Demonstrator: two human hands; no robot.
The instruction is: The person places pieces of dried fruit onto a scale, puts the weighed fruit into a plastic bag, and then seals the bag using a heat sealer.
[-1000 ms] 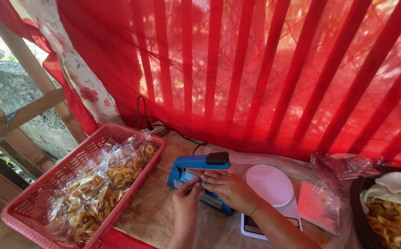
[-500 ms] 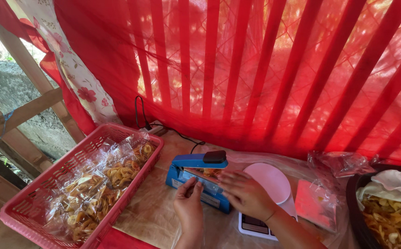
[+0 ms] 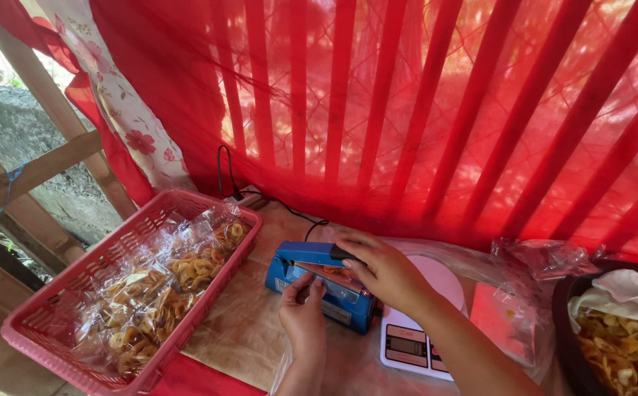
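A blue heat sealer (image 3: 311, 275) with a black-tipped lever arm sits on the brown tabletop (image 3: 242, 323), between a red basket (image 3: 55, 293) of bagged chips (image 3: 150, 290) and a white scale (image 3: 414, 341). The right hand (image 3: 381, 268) presses on its lever, fingers curled over. The left hand (image 3: 303, 315) pinches a clear bag (image 3: 331, 282) at the sealer's front edge.

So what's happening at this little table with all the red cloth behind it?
A person is working a blue heat sealer. The right hand rests on its black handle, and the left hand holds the edge of a clear bag at the sealer's front. To the left, a red basket holds filled clear packets of chips. A white scale sits beside the sealer, and a bowl of loose chips is at the right.
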